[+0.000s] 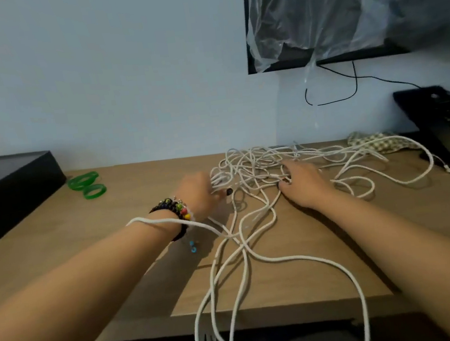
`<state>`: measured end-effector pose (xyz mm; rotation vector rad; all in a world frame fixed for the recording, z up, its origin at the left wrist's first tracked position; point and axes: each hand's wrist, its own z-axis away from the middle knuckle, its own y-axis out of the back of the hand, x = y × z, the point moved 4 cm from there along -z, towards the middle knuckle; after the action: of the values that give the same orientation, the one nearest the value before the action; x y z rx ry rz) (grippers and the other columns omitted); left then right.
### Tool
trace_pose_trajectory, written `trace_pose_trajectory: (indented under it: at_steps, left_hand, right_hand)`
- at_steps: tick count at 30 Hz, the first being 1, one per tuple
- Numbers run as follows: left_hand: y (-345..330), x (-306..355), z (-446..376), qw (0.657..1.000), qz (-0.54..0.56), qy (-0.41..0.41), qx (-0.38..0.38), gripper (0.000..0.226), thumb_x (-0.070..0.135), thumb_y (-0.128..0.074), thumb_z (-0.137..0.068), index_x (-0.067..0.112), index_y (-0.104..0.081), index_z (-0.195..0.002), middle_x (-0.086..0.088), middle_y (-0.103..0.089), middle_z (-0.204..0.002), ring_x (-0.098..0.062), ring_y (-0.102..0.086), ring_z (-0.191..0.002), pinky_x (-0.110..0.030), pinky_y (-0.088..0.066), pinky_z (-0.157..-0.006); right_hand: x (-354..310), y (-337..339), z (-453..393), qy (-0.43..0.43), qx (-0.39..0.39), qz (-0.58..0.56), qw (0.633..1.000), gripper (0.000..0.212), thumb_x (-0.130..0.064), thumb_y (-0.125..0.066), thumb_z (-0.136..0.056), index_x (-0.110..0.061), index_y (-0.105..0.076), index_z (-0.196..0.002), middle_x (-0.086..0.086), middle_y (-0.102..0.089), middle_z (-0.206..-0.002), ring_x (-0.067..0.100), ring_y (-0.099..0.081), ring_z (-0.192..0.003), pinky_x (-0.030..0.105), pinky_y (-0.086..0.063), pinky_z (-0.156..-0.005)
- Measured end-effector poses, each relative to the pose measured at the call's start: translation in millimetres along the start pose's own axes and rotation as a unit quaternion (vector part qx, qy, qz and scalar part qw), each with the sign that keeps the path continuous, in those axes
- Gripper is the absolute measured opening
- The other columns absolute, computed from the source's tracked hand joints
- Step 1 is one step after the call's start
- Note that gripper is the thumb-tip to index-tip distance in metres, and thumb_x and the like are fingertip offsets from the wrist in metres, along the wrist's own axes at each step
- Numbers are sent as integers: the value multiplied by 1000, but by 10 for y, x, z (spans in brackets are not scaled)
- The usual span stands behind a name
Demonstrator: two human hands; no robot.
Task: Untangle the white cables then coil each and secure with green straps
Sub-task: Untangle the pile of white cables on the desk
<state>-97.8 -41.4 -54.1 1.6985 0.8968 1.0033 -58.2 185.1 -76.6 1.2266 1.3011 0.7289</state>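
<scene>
I see my left hand [198, 194], beaded bracelets at its wrist, with fingers curled into the near-left edge of the tangled heap of thin white cables [271, 165] on the light wooden desk [127, 209], gripping a few strands. My right hand [302, 182] lies just beside it to the right, fingers bent down into the middle of the same tangle; whether they actually pinch a strand I cannot tell. One cable loop drapes across my left forearm, and long loops run back between both arms and hang over the desk's near edge. The two green ring-shaped straps [88, 184] lie well apart to the left of my left hand, beside a flat black box [10, 192].
</scene>
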Motion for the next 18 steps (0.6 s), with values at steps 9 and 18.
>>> trace_pose_trajectory:
  at_steps: [9, 18]
  left_hand:
    - [-89, -62, 226, 996, 65, 64, -7, 32, 36, -57, -96, 7, -57, -84, -6, -55, -77, -23, -53, -72, -29, -37, -59]
    - [-69, -83, 445, 996, 52, 67, -14, 31, 32, -55, -96, 8, -55, -77, -13, -59, -79, -29, -55, -75, -32, -37, -62]
  right_hand:
    - [-1026, 197, 1902, 56, -76, 31, 995, 100, -83, -41, -72, -26, -12, -150, 3, -27, -151, 26, -27, -138, 44, -32, -107]
    - [-1341, -84, 1658, 40, -85, 16, 995, 38, -26, -56, -86, -12, -45, -120, 11, -51, -121, 34, -52, -112, 37, -45, -80]
